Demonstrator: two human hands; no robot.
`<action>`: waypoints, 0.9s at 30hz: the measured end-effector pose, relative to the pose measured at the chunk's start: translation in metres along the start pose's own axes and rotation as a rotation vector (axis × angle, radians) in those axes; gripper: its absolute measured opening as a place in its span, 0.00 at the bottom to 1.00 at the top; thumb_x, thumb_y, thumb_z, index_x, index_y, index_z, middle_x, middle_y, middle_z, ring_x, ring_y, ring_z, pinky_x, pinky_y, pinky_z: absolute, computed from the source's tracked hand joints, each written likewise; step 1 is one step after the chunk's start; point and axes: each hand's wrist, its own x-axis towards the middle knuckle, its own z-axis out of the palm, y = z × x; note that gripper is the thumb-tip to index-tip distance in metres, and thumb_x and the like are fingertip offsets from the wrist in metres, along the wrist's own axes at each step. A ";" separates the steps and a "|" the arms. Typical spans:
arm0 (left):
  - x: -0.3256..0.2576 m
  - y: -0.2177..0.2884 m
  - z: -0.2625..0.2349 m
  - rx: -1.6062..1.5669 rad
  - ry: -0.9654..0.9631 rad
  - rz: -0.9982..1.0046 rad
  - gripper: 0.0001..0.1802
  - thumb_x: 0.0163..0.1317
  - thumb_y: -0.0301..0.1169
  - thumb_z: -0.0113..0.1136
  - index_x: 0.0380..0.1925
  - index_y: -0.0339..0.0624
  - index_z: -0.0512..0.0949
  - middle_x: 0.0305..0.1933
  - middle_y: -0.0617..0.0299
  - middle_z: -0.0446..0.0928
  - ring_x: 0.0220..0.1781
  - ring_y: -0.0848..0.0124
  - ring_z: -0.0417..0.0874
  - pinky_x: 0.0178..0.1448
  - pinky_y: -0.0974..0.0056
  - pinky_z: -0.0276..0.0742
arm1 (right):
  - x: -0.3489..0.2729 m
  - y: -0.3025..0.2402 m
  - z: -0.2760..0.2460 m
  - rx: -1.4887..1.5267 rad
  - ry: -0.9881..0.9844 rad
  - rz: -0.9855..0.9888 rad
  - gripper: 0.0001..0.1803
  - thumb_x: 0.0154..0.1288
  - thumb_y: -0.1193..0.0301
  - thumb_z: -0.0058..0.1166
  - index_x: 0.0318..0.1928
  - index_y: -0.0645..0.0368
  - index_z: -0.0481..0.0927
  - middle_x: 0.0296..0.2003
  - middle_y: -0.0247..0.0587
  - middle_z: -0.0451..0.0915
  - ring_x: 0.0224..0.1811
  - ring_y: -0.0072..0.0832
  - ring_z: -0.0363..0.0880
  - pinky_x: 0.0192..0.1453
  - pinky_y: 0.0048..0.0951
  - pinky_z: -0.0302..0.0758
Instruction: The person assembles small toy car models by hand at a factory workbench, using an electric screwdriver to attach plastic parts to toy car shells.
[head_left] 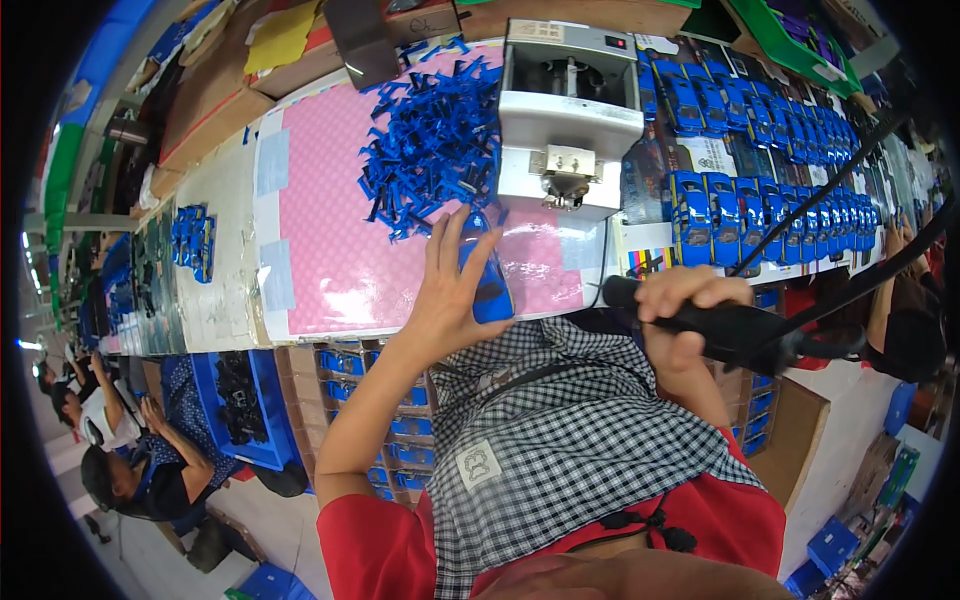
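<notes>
At the table's front edge, my left hand grips a blue toy car, its thumb and fingers round the body. The car lies on the pink mat. My right hand is wrapped round a black power screwdriver, held off to the right above the table edge, with black cables beside it. Beyond my left fingers spreads a heap of small blue plastic parts. A white screw feeder stands behind the car, to its right.
Rows of blue toy cars cover the table at right. More blue cars sit at far left. Below the edge are a blue crate of black parts and trays of blue cars. A green bin stands at back right. Other people work on both sides.
</notes>
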 end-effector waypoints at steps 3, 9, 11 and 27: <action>0.003 -0.009 -0.005 0.003 0.055 0.019 0.51 0.34 0.33 0.75 0.63 0.45 0.61 0.67 0.43 0.54 0.69 0.41 0.52 0.68 0.43 0.56 | -0.003 0.010 0.018 0.032 -0.168 0.179 0.26 0.59 0.54 0.62 0.41 0.51 0.58 0.26 0.35 0.68 0.23 0.25 0.70 0.33 0.31 0.74; -0.011 -0.063 -0.023 0.264 0.251 -0.043 0.18 0.45 0.19 0.63 0.40 0.39 0.79 0.39 0.57 0.72 0.42 0.60 0.71 0.43 0.61 0.71 | -0.006 0.029 0.018 0.215 -0.274 0.097 0.24 0.56 0.72 0.65 0.45 0.55 0.61 0.30 0.40 0.73 0.30 0.26 0.74 0.37 0.29 0.76; -0.005 -0.065 -0.022 0.295 0.247 -0.011 0.16 0.46 0.19 0.54 0.38 0.37 0.79 0.37 0.57 0.70 0.40 0.61 0.70 0.44 0.62 0.71 | -0.007 0.032 0.017 0.191 -0.235 0.103 0.25 0.56 0.70 0.65 0.45 0.55 0.60 0.29 0.40 0.73 0.29 0.25 0.74 0.34 0.28 0.76; -0.004 -0.054 -0.029 0.232 0.259 -0.023 0.11 0.50 0.22 0.62 0.36 0.37 0.77 0.38 0.57 0.75 0.36 0.63 0.76 0.38 0.64 0.74 | -0.003 0.030 0.015 0.158 -0.212 0.125 0.26 0.56 0.69 0.65 0.46 0.55 0.60 0.29 0.40 0.72 0.28 0.25 0.74 0.35 0.28 0.77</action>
